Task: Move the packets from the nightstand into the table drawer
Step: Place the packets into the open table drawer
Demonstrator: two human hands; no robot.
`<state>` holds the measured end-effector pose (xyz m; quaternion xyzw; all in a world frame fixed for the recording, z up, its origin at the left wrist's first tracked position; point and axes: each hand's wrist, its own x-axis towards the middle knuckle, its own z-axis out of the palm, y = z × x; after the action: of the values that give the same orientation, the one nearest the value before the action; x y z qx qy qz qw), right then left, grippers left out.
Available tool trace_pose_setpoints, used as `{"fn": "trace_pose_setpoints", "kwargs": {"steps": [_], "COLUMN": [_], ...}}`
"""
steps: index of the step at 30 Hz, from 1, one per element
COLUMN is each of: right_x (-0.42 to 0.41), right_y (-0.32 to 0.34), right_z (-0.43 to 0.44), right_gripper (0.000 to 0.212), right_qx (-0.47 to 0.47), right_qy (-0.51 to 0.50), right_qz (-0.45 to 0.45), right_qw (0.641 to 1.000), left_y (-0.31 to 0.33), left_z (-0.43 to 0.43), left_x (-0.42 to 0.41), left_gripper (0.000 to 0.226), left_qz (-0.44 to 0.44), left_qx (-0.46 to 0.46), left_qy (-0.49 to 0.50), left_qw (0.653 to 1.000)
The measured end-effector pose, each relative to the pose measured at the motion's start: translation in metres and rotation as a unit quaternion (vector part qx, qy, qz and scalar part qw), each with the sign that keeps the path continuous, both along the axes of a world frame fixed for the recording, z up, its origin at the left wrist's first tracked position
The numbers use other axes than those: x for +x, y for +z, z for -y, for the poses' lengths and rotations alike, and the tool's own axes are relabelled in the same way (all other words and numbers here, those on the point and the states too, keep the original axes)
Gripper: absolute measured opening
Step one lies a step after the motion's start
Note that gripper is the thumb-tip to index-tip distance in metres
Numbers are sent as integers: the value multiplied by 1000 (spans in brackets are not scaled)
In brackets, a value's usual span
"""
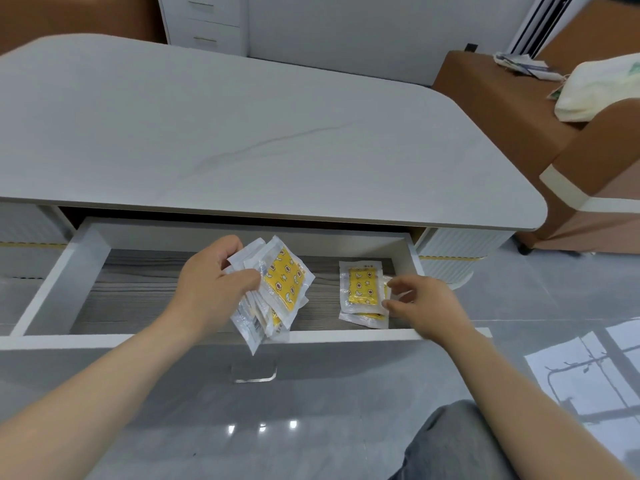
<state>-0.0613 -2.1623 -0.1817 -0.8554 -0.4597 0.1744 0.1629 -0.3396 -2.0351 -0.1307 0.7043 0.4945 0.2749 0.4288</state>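
Note:
The table drawer [86,258] is pulled out below the grey tabletop, showing a wood-grain floor. My left hand [211,285] grips a fanned bunch of several clear packets [277,292] with yellow patterned inserts, held over the drawer's middle. A small stack of the same packets [362,291] lies flat in the drawer's right end. My right hand [420,304] hovers at the right edge of that stack, fingers loosely curled, fingertips at or just off the packets; I cannot tell whether they touch.
The grey tabletop [242,133] overhangs the drawer's back. A brown sofa [519,109] with a white bag and papers stands at the right. White cabinets with drawers are behind the table. My knee in jeans [460,445] shows at the bottom right above a glossy floor.

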Motion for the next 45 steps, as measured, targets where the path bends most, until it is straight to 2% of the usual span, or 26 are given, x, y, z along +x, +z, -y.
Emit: {"fn": "trace_pose_setpoints", "kwargs": {"steps": [8,12,16,22,35,42,45], "right_x": [0,0,1,2,4,4,3], "right_y": [-2,-2,-4,-7,-11,-11,-10], "right_z": [2,2,2,2,1,1,2], "right_gripper": [25,22,24,20,18,18,18], "right_qx": [5,2,7,18,31,29,26], "right_qy": [-21,-22,-22,-23,-16,-25,-26], "right_qz": [2,-2,9,20,22,17,18], "right_qw": [1000,1000,1000,999,999,999,999], "left_y": [-5,-21,-41,-69,-90,-83,-80], "left_z": [10,2,-1,0,-9,-1,1], "left_x": [14,44,83,116,112,116,116], "left_gripper": [24,23,22,20,29,54,57], "left_qz": [10,13,-31,-23,-93,-203,-210], "left_qx": [-68,-107,-115,-171,-178,-129,-83], "left_qy": [26,54,30,78,85,29,34], "left_qw": [997,993,992,982,976,970,973]}}
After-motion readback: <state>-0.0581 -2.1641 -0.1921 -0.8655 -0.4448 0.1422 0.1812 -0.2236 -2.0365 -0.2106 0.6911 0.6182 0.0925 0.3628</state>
